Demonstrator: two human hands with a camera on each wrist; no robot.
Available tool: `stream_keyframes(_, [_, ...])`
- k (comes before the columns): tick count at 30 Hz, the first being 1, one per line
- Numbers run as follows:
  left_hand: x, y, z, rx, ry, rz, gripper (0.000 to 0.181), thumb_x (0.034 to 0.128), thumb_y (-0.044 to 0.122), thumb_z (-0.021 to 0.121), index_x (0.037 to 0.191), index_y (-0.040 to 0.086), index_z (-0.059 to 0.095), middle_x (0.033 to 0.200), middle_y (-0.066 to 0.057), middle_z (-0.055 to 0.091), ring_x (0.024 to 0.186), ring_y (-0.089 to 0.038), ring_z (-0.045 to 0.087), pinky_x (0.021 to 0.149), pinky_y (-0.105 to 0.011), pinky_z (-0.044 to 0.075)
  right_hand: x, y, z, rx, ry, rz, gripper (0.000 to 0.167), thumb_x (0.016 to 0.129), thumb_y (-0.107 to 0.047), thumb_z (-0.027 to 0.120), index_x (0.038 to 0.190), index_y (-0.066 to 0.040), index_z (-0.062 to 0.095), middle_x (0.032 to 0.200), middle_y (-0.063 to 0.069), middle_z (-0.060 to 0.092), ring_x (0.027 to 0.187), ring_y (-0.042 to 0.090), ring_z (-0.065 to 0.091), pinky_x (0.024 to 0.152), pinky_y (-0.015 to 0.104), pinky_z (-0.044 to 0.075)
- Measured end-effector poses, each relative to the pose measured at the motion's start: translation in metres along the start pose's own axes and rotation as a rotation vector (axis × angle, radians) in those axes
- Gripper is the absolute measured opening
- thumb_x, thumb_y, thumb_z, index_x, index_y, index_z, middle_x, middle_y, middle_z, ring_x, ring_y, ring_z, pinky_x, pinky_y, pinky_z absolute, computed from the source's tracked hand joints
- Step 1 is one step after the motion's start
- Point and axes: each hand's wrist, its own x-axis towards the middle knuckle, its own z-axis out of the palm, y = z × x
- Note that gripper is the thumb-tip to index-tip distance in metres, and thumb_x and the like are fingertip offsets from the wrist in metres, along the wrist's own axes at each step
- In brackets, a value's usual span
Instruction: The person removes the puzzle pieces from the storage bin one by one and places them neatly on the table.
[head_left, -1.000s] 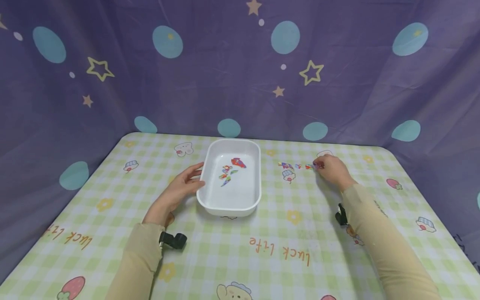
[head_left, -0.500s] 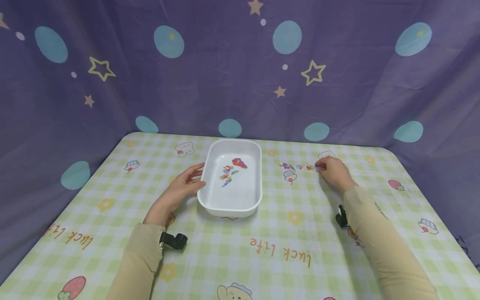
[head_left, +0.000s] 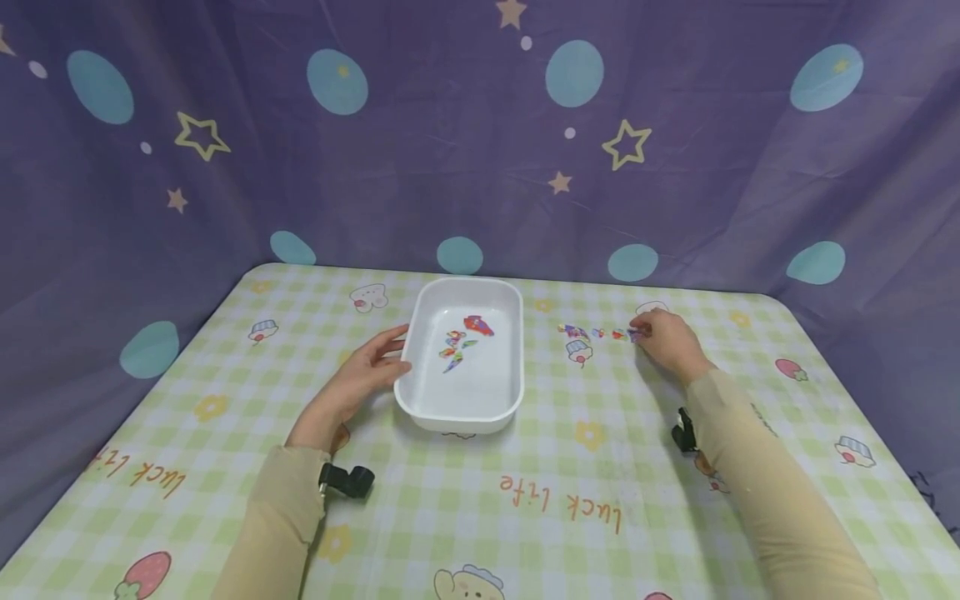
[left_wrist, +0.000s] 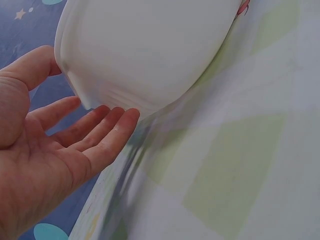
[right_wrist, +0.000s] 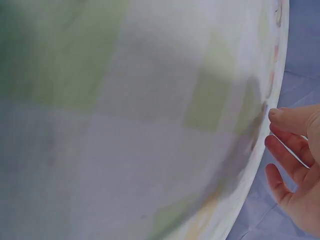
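A white tray [head_left: 459, 421] holds several small colourful pieces, among them a red one [head_left: 477, 326]. Along its left wall my left hand [head_left: 352, 383] rests with the fingertips and thumb against it; the left wrist view shows those relaxed fingers [left_wrist: 112, 145] touching the tray's side [left_wrist: 145, 55]. To the right of the tray, small colourful pieces [head_left: 574, 332] lie in a row on the cloth. At the right end of this row my right hand [head_left: 667, 343] pinches a small purple piece [head_left: 634, 335] between thumb and finger; the fingertips partly cover it.
A green-and-white checked cloth [head_left: 570, 550] with printed pictures covers the table. Behind it hangs a purple curtain [head_left: 495, 125] with stars and blue ovals. Each wrist carries a small black camera mount, such as the left one [head_left: 347, 481].
My right hand has moved very slightly while at the purple piece, which now lies a little lower and closer to the row's end. The left hand and the tray have stayed put.
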Motion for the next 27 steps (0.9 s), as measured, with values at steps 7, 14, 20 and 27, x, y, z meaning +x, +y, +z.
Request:
stream_keyframes(7, [-0.001, -0.001, -0.001, -0.001, -0.016, 0.013, 0.066, 0.0874, 0.011, 0.057, 0.144, 0.018, 0.025, 0.142, -0.016, 0.033, 0.124, -0.035, 0.041, 0.095, -0.041, 0.041, 0.007, -0.023, -0.005, -0.007, 0.001, -0.032, 0.029, 0.083, -0.007, 0.059, 0.111, -0.001, 0.063, 0.108, 0.019, 0.061, 0.099, 0.034, 0.056, 0.083, 0.049, 0.044])
stream_keyframes(14, [-0.001, -0.001, -0.001, -0.002, -0.016, 0.012, 0.067, 0.0869, 0.014, 0.059, 0.144, 0.018, 0.025, 0.142, -0.016, 0.033, 0.124, -0.035, 0.040, 0.095, -0.041, 0.041, 0.016, -0.060, -0.002, 0.063, 0.006, -0.095, 0.029, 0.083, -0.009, 0.060, 0.111, -0.002, 0.063, 0.107, 0.014, 0.061, 0.099, 0.030, 0.056, 0.084, 0.045, 0.045])
stream_keyframes(20, [0.000, -0.001, -0.001, -0.001, -0.014, 0.009, 0.066, 0.0870, 0.013, 0.058, 0.144, 0.018, 0.026, 0.142, -0.016, 0.033, 0.123, -0.035, 0.041, 0.094, -0.041, 0.042, 0.018, -0.091, 0.002, 0.080, 0.014, -0.162, 0.028, 0.084, -0.011, 0.061, 0.111, -0.004, 0.063, 0.106, 0.011, 0.062, 0.100, 0.028, 0.057, 0.085, 0.044, 0.046])
stream_keyframes(27, [0.001, 0.000, 0.000, 0.001, -0.013, 0.003, 0.066, 0.0871, 0.013, 0.058, 0.144, 0.018, 0.025, 0.142, -0.016, 0.033, 0.123, -0.034, 0.040, 0.095, -0.041, 0.042, 0.022, -0.113, 0.008, 0.102, 0.018, -0.228, 0.026, 0.086, -0.014, 0.061, 0.110, -0.006, 0.064, 0.106, 0.008, 0.063, 0.099, 0.024, 0.057, 0.086, 0.041, 0.046])
